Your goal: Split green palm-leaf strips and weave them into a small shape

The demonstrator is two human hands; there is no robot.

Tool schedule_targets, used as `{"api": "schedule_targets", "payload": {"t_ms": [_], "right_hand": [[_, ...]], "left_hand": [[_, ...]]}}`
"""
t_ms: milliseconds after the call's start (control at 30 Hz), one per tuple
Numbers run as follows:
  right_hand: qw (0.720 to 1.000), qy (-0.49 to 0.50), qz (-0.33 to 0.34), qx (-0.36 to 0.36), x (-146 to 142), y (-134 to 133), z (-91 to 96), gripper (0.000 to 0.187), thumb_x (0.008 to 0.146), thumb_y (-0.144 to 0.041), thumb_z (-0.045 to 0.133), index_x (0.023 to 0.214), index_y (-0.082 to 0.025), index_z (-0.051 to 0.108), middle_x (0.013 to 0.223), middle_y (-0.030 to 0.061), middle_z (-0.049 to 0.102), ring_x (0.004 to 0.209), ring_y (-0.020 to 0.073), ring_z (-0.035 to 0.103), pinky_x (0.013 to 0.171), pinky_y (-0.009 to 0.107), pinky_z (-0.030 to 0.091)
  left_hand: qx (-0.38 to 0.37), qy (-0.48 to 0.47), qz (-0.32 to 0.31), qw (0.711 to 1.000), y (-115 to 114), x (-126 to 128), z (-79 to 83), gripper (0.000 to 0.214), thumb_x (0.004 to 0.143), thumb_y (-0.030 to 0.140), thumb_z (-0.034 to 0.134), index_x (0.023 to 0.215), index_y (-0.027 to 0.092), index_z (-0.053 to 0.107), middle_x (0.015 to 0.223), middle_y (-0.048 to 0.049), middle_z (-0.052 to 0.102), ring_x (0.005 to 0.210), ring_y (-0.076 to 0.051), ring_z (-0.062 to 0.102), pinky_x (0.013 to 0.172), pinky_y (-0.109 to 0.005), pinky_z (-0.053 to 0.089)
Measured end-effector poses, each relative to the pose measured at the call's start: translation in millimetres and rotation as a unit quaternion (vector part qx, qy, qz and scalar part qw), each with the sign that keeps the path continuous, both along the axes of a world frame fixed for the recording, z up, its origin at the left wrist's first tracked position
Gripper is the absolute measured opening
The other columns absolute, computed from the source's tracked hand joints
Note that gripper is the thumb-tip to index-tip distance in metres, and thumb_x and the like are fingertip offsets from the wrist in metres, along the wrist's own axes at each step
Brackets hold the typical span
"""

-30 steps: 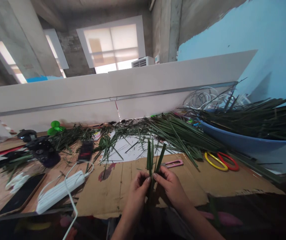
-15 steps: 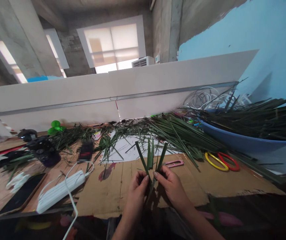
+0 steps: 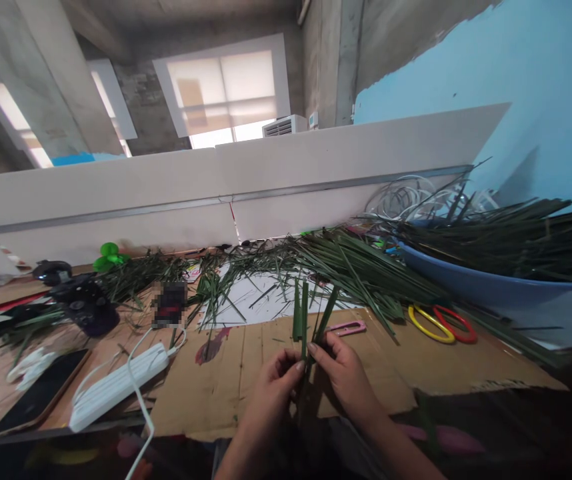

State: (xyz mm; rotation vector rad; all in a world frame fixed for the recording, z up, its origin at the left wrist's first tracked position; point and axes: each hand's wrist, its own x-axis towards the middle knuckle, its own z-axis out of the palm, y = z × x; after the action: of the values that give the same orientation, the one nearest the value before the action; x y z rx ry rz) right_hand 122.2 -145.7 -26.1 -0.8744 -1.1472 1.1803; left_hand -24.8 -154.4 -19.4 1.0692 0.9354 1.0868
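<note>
My left hand and my right hand meet over a sheet of brown cardboard, both pinched on a few green leaf strips that stand upright between the fingertips. The strips fan out slightly above my fingers. Their lower ends run down between my wrists and are hidden in shadow.
A pile of long green leaves covers the table behind. A blue basin holds more leaves at the right. Pink snips and yellow and red scissors lie near my right hand. A white power strip and a phone lie left.
The strip that leaned out to the left half a second ago now stands upright with the others. My hands stay in the same place.
</note>
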Motion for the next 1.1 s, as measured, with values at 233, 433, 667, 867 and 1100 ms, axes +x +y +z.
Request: {"api": "schedule_targets", "payload": {"t_ms": [233,433,667,867,1100], "right_hand": [[0.999,0.025,-0.011,-0.022,2.0,0.8,-0.4,0.029,0.082,-0.047,0.072,0.076,-0.02,0.065,0.069,-0.0017,0.059,0.066,0.0163,0.052,0.062,0.026,0.041],[0.998,0.057,0.019,-0.031,1.8,0.7,-2.5,0.018,0.08,-0.039,0.073,0.081,-0.021,0.069,0.074,-0.0007,0.066,0.072,0.0186,0.057,0.069,0.028,0.044],[1.0,-0.012,0.02,-0.002,4.1,1.9,1.0,0.022,0.076,-0.039,0.075,0.08,-0.018,0.078,0.083,0.0067,0.075,0.085,0.0261,0.063,0.082,0.036,0.046],[1.0,-0.009,0.003,0.013,3.2,-0.2,0.8,0.022,0.078,-0.04,0.075,0.086,-0.019,0.075,0.083,0.0047,0.073,0.085,0.0249,0.062,0.08,0.035,0.048],[1.0,-0.022,-0.013,0.018,5.4,-1.9,1.6,0.025,0.086,-0.043,0.068,0.078,-0.02,0.074,0.073,0.0012,0.067,0.074,0.0203,0.057,0.071,0.03,0.044]], "left_hand": [[-0.001,0.013,0.018,1.0,-0.3,2.9,3.1,0.052,0.055,0.06,0.086,0.071,0.017,0.061,0.06,0.0061,0.05,0.053,-0.008,0.041,0.05,-0.02,0.035],[0.001,0.009,0.027,1.0,-1.6,5.1,6.5,0.052,0.055,0.059,0.086,0.074,0.016,0.064,0.062,0.0044,0.056,0.054,-0.01,0.048,0.049,-0.021,0.038],[-0.014,-0.007,0.049,0.999,2.0,9.1,4.1,0.047,0.061,0.057,0.084,0.08,0.017,0.067,0.061,0.0033,0.059,0.048,-0.009,0.048,0.047,-0.02,0.037],[0.018,0.053,0.08,0.995,-1.9,12.3,7.3,0.033,0.069,0.047,0.08,0.072,0.018,0.065,0.057,0.0048,0.053,0.047,-0.008,0.043,0.047,-0.02,0.032],[0.025,0.072,0.074,0.994,-0.6,15.0,17.9,0.035,0.067,0.051,0.078,0.071,0.018,0.065,0.055,0.005,0.052,0.047,-0.01,0.042,0.048,-0.022,0.031]]}}
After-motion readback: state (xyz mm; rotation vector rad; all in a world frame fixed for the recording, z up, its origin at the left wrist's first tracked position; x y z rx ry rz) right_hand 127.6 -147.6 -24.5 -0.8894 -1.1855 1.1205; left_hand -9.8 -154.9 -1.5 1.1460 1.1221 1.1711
